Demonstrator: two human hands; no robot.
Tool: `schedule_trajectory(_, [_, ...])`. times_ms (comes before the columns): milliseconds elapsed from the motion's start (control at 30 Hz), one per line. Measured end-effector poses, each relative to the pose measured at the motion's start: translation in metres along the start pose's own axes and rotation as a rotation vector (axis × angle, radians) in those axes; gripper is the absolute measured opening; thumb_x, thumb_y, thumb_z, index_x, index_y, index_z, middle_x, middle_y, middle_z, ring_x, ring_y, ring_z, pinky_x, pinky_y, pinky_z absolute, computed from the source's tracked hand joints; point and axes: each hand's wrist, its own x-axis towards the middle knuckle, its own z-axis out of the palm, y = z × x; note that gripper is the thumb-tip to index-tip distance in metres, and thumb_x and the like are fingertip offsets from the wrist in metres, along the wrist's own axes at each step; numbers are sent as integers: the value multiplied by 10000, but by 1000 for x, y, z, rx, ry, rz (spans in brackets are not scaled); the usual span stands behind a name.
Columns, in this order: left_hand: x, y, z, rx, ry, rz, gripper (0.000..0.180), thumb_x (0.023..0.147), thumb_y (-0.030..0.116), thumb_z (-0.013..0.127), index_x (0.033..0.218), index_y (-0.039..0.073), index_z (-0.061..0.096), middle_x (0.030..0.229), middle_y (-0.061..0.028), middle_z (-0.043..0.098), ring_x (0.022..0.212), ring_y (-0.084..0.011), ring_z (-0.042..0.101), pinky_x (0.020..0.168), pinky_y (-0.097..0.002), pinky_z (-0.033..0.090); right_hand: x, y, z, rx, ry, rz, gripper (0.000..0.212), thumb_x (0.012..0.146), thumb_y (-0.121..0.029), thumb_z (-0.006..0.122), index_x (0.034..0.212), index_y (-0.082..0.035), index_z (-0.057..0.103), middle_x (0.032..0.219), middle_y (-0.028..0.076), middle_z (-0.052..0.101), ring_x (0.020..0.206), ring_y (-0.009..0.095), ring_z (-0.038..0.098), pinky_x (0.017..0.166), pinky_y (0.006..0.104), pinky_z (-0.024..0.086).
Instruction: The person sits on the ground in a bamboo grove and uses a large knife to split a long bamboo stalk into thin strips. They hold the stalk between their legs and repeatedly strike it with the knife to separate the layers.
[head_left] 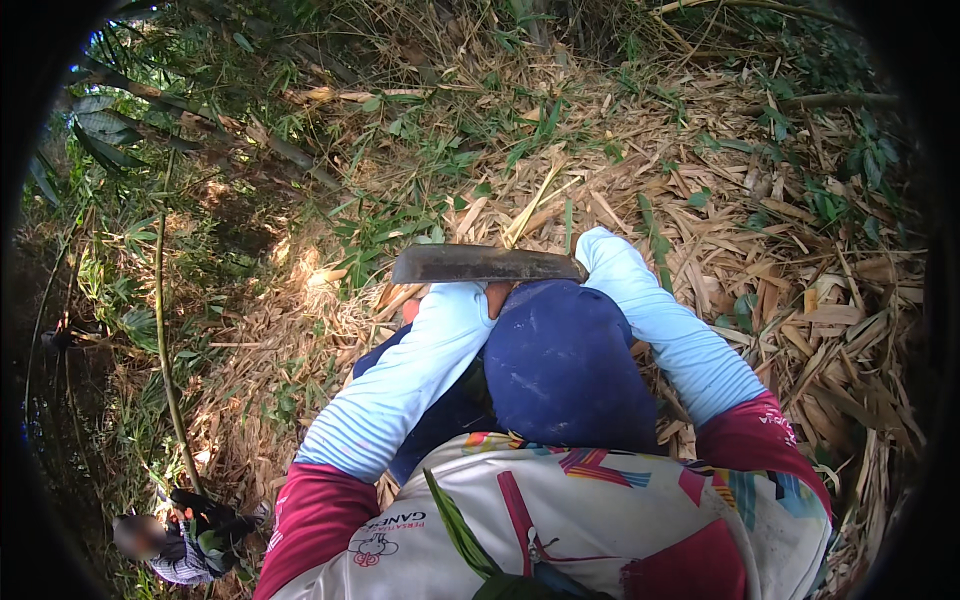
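Note:
A machete [480, 264] with a broad dark blade lies crosswise in front of my raised knee [565, 365], which is in dark blue trousers. At its right end the blade meets my right hand [597, 246], closed about the handle end; the pale blue sleeve covers this hand and its fingers are hidden. My left hand [497, 298] is just below the blade, beside the knee. Only a small patch of its skin shows past the pale blue cuff, so its fingers cannot be made out.
Dry bamboo sheaths and leaves [740, 220] cover the ground, with green shoots among them. Bamboo stems [260, 145] lean at the upper left, and a thin upright stalk [162, 320] stands on the left. Another person [195, 545] is at the lower left.

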Motion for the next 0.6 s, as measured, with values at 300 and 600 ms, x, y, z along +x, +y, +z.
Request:
schedule_trajectory(300, [0,-7,-27,-1580,13,-123,365,862,311,626,1151,89,653,1055,-160,675,990,-307,618,890,-363,461,-10,24,20,176,574,-503,488,651,-402,816,932,-59,611,906,159,585,910,313,603,801,351,483])
schedule_trajectory(600, [23,-22,-3,-1577,-339,-118,347,857,431,626,858,84,603,714,-40,560,666,-141,511,629,-309,402,-12,3,16,56,633,-621,283,726,-301,740,854,-86,609,889,157,591,883,350,615,768,398,492])
